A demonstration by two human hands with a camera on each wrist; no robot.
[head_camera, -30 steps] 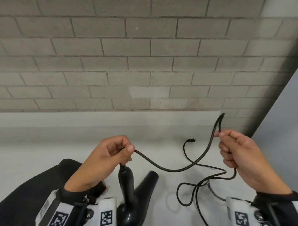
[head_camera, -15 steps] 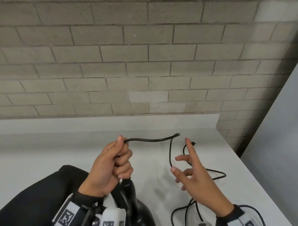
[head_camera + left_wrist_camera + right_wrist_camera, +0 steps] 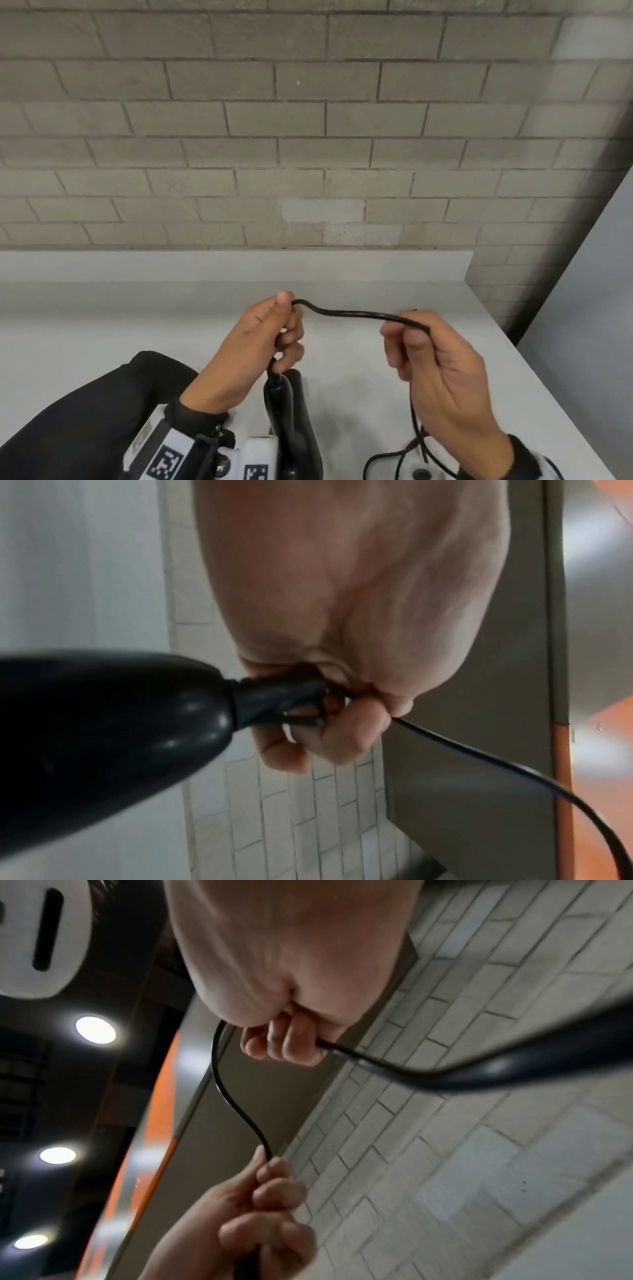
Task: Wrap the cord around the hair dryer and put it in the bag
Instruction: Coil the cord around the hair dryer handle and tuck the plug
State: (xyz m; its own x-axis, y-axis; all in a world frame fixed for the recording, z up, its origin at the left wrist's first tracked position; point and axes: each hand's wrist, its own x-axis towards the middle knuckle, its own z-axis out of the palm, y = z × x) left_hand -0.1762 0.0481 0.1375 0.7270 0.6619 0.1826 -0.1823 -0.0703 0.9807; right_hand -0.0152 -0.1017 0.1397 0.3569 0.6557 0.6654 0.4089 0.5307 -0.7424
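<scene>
The black hair dryer (image 3: 291,421) hangs low between my wrists, its handle end (image 3: 113,723) up against my left hand. My left hand (image 3: 270,339) grips the black cord (image 3: 356,313) where it leaves the handle, thumb on top. The cord spans across to my right hand (image 3: 435,363), which holds it in curled fingers. In the right wrist view the cord (image 3: 232,1096) runs from my right hand (image 3: 291,1037) to my left hand (image 3: 267,1204). The rest of the cord (image 3: 416,442) drops to the table in loose loops. No bag is in view.
A white table (image 3: 120,318) with a low back ledge stands against a grey brick wall (image 3: 308,137). Its right edge falls off beside a grey panel (image 3: 589,308). A white device (image 3: 418,469) lies under the cord loops at the bottom edge.
My right hand let go of the far cord loop, opened, and has now closed on the cord close to my left hand. My left hand lifted its cord end upward.
</scene>
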